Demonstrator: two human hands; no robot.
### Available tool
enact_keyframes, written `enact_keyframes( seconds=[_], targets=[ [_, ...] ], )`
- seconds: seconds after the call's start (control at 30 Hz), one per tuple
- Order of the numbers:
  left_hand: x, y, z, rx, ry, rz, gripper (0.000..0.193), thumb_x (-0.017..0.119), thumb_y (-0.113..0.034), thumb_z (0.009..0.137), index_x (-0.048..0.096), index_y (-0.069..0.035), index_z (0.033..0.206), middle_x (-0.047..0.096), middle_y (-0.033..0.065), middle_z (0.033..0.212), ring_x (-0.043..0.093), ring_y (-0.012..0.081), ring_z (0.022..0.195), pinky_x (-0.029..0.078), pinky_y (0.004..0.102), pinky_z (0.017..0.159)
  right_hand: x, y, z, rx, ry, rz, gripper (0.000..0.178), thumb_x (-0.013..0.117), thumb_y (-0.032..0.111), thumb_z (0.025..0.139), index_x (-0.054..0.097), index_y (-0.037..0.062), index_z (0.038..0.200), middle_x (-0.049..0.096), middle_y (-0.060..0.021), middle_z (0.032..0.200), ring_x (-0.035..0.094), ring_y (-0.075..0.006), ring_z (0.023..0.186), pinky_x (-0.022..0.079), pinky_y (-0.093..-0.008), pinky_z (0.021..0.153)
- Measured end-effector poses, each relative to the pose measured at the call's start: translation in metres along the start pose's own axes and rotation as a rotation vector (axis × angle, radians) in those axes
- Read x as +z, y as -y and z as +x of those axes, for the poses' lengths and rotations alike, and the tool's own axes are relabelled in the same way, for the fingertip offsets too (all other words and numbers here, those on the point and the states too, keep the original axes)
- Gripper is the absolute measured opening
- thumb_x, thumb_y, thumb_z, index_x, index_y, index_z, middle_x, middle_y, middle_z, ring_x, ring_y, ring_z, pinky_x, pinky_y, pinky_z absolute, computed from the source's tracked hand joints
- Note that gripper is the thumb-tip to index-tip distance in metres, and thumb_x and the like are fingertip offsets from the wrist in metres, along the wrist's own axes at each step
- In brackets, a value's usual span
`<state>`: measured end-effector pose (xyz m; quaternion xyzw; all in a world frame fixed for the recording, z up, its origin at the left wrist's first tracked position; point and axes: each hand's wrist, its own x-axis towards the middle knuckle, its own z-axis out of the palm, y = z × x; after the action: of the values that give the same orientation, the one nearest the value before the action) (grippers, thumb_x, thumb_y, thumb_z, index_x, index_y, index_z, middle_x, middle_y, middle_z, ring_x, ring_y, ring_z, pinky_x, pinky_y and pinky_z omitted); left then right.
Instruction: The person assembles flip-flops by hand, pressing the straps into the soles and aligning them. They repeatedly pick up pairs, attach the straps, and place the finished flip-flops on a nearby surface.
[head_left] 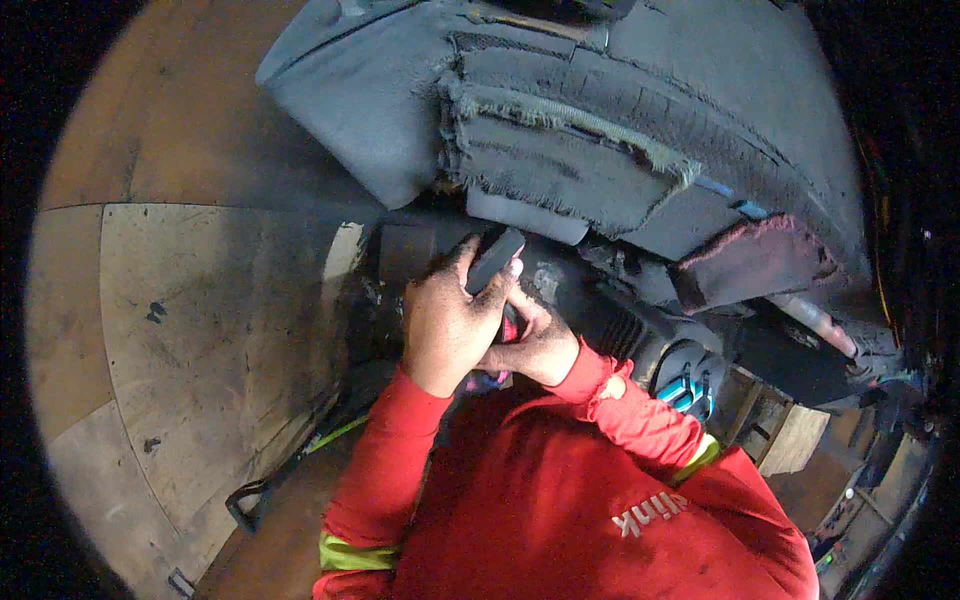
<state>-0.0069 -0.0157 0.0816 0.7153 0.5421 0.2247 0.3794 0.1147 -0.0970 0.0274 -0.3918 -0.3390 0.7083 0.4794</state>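
Observation:
My left hand is closed around a dark grey, block-shaped piece with a flat face, its end sticking up past the thumb and fingers. Close against it, my right hand has its fingers curled, the tips meeting the left thumb. Between the palms shows a bit of a red and black thing, mostly hidden by the fingers; I cannot make out its kind. Dark smudges cover parts of both hands. Whether the grey piece and the red part belong together cannot be seen.
Grey, dusty fabric with frayed edges hangs over the bench ahead. A pale roll lies beneath it. Wooden boards stretch along the left. A flip-flop with blue on it sits at the right, near a reddish cloth.

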Motion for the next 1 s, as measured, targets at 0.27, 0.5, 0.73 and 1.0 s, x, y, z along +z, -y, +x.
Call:
enact_keyframes(
  seconds=[0.27,0.5,0.73,1.0],
  targets=[
    [0.002,-0.003,0.017,-0.069,0.128,-0.099,0.029,0.068,-0.028,0.088,0.068,-0.002,0.102,0.070,0.0220,0.085,0.069,0.0400,0.079,0.053,0.0451,0.066,-0.015,0.003,0.010,0.042,0.025,0.115,0.104,0.082,-0.001,0.075,0.018,0.0094,0.157,0.049,-0.0056,0.139,0.052,-0.0150,0.117,0.044,-0.0301,0.098],
    [0.054,0.037,0.031,-0.115,0.129,-0.213,0.046,0.069,-0.034,0.088,0.064,0.005,0.113,0.069,0.0265,0.090,0.071,0.0359,0.085,0.054,0.0409,0.073,-0.051,0.009,0.019,-0.010,0.002,-0.091,0.088,0.077,-0.001,0.080,0.028,0.0079,0.153,0.054,-0.0100,0.133,0.056,-0.0169,0.114,0.051,-0.0304,0.092],
    [0.067,0.052,-0.007,-0.101,0.135,-0.973,0.047,0.067,-0.022,0.094,0.056,0.003,0.132,0.065,0.0111,0.124,0.060,0.0183,0.115,0.044,0.0307,0.099,-0.038,0.017,-0.006,0.190,-0.089,-0.801,0.115,0.083,0.020,0.072,0.007,0.0018,0.156,0.008,-0.0303,0.159,0.012,-0.0372,0.149,0.021,-0.0404,0.120],
    [0.032,0.039,-0.025,-0.087,0.196,-1.200,0.049,0.065,-0.009,0.094,0.050,0.004,0.138,0.062,0.0113,0.130,0.058,0.0147,0.117,0.045,0.0280,0.101,-0.003,0.017,-0.018,-0.277,-0.157,-1.429,0.090,0.076,0.015,0.070,0.034,0.0022,0.148,0.016,-0.0339,0.156,0.022,-0.0488,0.144,0.026,-0.0498,0.117]
  ],
)
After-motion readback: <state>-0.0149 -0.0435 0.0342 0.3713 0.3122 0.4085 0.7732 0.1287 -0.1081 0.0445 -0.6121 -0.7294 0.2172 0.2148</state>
